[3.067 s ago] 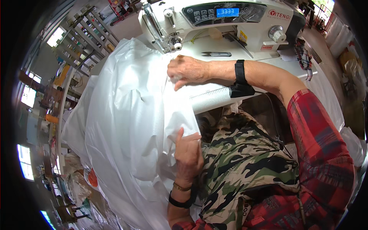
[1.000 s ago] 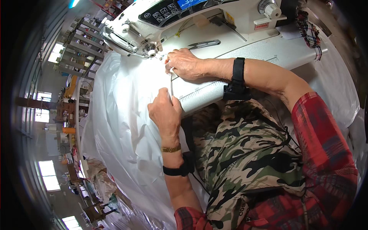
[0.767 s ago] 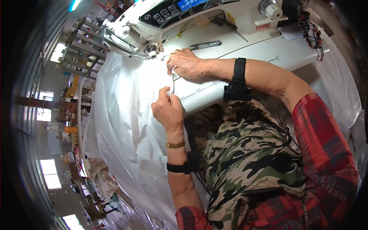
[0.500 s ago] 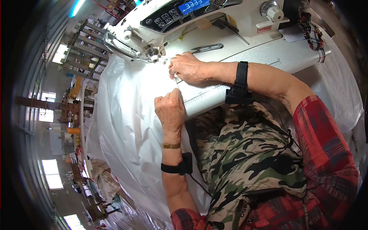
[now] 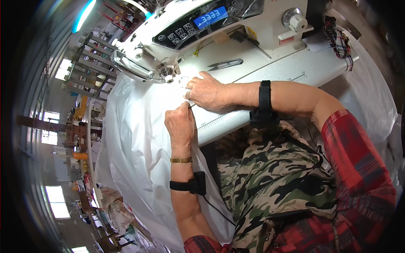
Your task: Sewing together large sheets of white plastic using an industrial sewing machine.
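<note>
A thin white sheet of fabric or film [image 5: 130, 126] spreads over the left of the sewing table and hangs down toward my lap. With fingers bent and pinched, my left hand [image 5: 180, 126] grips this sheet's edge. Just beyond it, my right hand [image 5: 206, 92] is closed at the fingertips on the same edge, close to the needle area of a white sewing machine [image 5: 272, 21]. Strong lamp glare washes out the cloth near the needle, so the exact spot under the presser foot cannot be made out.
Thread snips [image 5: 226, 64] lie on the machine bed behind my right hand. A ruler scale [image 5: 295, 79] runs along the table's front edge. Plaid cloth [image 5: 336, 38] hangs at the machine's right end. A grey slatted rack [image 5: 93, 63] stands at the far left.
My left hand has come nearer to my right hand and the needle area. Both hands keep their pinch on the sheet. The whole view has shifted slightly.
</note>
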{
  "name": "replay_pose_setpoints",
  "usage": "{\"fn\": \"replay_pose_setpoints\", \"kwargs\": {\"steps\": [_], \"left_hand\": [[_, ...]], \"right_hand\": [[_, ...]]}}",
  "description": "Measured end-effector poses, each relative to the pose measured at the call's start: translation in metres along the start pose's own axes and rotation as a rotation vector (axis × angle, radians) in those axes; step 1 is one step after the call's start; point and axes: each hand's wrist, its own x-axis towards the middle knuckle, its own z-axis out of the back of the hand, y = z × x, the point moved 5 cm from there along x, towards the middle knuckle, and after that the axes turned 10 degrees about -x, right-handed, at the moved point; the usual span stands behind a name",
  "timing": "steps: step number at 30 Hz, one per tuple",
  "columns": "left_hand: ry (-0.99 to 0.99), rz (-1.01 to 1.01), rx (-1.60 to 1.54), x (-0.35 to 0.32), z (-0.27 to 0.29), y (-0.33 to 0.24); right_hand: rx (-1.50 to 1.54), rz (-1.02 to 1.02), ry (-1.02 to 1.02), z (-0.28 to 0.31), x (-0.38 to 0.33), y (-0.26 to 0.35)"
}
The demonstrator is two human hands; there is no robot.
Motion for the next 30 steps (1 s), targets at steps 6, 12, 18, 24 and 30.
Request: {"fn": "replay_pose_setpoints", "kwargs": {"steps": [6, 12, 18, 24, 30], "left_hand": [[-0.037, 0.030, -0.008, 0.014, -0.003, 0.008], [-0.107, 0.094, -0.045, 0.019, -0.003, 0.008], [-0.129, 0.110, -0.048, 0.016, -0.005, 0.013], [-0.138, 0.081, -0.042, 0.015, -0.007, 0.012], [-0.121, 0.141, -0.110, -0.003, -0.002, 0.003]], "right_hand": [[0.051, -0.022, -0.026, -0.002, 0.003, 0.001], [0.262, -0.150, -0.199, -0.002, 0.005, -0.012], [0.729, -0.382, -0.530, 0.005, 0.014, -0.035], [0.912, -0.482, -0.419, -0.003, 0.021, -0.050], [0.949, -0.474, -0.447, -0.004, 0.021, -0.054]]}}
